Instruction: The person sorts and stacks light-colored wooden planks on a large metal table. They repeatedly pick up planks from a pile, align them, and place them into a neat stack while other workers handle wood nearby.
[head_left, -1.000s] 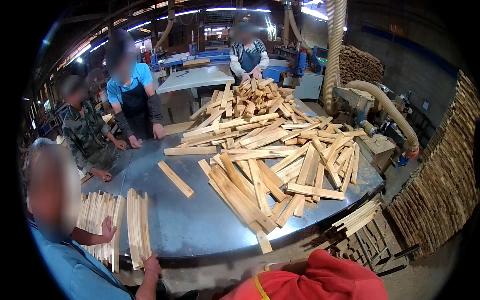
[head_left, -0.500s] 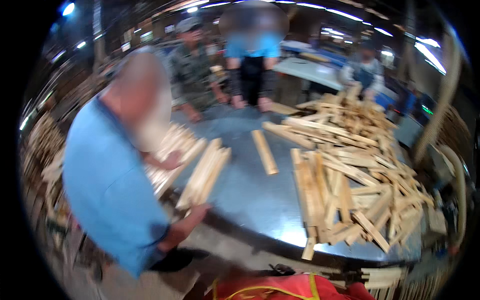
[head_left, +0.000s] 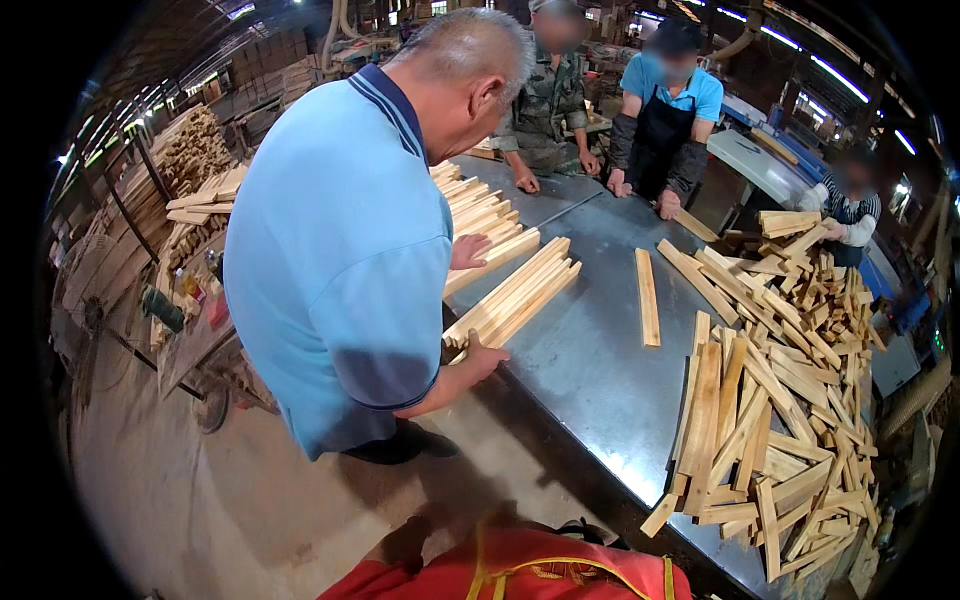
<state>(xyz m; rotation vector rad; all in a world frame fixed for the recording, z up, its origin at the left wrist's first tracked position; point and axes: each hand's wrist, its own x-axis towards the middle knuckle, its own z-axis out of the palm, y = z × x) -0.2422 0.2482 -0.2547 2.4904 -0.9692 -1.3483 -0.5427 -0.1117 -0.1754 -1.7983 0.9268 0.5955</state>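
Observation:
Neither of my hands can be made out; only my red apron with yellow trim shows at the lower edge. In front of me stands a dark metal-topped table. A co-worker in a light blue shirt leans over its left side. One of that person's hands grips the near end of a bundle of wooden strips; the other hand rests on a longer row of strips. A single wooden strip lies apart in the table's middle. A loose heap of strips covers the right side.
Across the table, a person in a dark apron and one in camouflage lean on it. Far right, another person stands by the heap. Stacked wood and a fan stand left, over the concrete floor.
My view has swung left, so the table and people sit further right in it. The co-worker in light blue still has hands on the strips.

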